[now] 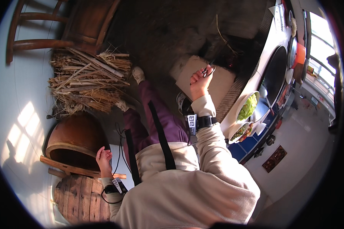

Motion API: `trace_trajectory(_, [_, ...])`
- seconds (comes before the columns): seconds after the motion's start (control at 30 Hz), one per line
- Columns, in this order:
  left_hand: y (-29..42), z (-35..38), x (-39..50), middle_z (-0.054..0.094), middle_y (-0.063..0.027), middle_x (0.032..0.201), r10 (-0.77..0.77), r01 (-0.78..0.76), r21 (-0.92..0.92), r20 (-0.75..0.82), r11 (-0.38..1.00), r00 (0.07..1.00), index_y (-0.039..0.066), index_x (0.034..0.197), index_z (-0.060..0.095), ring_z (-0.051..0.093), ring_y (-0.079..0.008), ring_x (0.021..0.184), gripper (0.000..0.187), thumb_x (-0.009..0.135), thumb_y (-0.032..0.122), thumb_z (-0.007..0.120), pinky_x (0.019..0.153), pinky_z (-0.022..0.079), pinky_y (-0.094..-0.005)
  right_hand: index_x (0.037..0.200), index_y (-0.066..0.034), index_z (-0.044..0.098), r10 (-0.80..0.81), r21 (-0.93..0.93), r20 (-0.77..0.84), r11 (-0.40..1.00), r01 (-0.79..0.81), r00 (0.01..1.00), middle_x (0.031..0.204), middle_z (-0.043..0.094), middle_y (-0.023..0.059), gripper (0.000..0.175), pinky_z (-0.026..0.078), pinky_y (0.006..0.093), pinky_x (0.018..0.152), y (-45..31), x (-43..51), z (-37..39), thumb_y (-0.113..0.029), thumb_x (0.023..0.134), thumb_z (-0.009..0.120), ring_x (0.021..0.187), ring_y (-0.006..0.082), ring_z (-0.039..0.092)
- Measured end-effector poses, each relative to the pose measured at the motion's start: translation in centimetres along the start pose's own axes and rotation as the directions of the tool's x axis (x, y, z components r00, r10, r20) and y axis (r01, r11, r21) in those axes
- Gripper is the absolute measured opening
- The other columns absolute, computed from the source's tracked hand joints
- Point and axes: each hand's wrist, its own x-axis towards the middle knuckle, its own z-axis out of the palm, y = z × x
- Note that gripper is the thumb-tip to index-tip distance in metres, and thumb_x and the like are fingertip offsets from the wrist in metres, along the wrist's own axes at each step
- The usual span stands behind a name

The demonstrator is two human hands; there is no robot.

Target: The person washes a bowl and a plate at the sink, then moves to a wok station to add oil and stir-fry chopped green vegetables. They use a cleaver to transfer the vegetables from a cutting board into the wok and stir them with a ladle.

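My right hand point(200, 83) is shut on a dark metal tool with a looped handle point(213, 71), possibly fire tongs. The tool's far part runs into shadow by the stove's fire opening point(228, 53), where a small red glow shows. Below that hand lies a pale slab point(206, 68) on the floor. My left hand point(104, 160) is low at my side, fingers loosely curled and holding nothing. It is nearest to a large brown earthenware jar point(77, 134) and a wooden bar point(71, 167) across the jar's mouth.
Bundled straw and sticks point(89, 80) lie left of my feet, below a wooden chair point(83, 23). A round plank lid point(80, 199) is behind the jar. On the stove ledge at right are a wok point(273, 74), a bowl of cut greens point(248, 107) and smaller bowls point(238, 133).
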Motion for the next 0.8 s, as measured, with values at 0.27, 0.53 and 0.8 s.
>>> trace_trajectory(0.27, [-0.1, 0.8, 0.0, 0.058, -0.0061, 0.079, -0.038, 0.039, 0.029, -0.022, 0.999, 0.999, 0.005, 0.103, 0.054, 0.055, -0.0107, 0.063, 0.02, 0.086, 0.013, 0.047, 0.058, 0.046, -0.0222, 0.074, -0.0151, 0.041, -0.264, -0.106, -0.105, 0.962, 0.253, 0.959, 0.055, 0.031, -0.0031, 0.02, 0.019, 0.0227, 0.036, -2.1, -0.8, -0.1, -0.031, 0.086, 0.042, 0.04, 0.0086, 0.028])
trace_trajectory(0.53, [2.1, 2.0, 0.3, 0.058, -0.0062, 0.08, 0.032, -0.032, 0.059, 0.015, 0.998, 0.999, 0.006, 0.103, 0.055, 0.055, -0.0117, 0.064, 0.02, 0.086, 0.016, 0.049, 0.059, 0.046, -0.0225, 0.08, -0.0088, 0.045, -0.425, -0.05, -0.347, 0.899, 0.436, 0.836, 0.058, 0.045, 0.005, 0.024, 0.031, 0.027, 0.038, -9.3, 14.1, -0.1, -0.033, 0.081, 0.045, 0.045, 0.0153, 0.039])
trace_trajectory(0.8, [1.1, 1.7, 0.5, 0.059, -0.0065, 0.078, -0.018, 0.019, 0.084, -0.014, 0.996, 1.0, 0.006, 0.104, 0.054, 0.056, -0.0128, 0.064, 0.022, 0.086, 0.016, 0.049, 0.057, 0.046, -0.0227, 0.075, -0.0104, 0.05, -0.425, -0.133, -0.468, 0.9, 0.414, 0.775, 0.054, 0.045, 0.0042, 0.047, 0.032, 0.0292, 0.038, -9.8, 16.4, -1.1, -0.057, 0.072, 0.045, 0.041, 0.0165, 0.038])
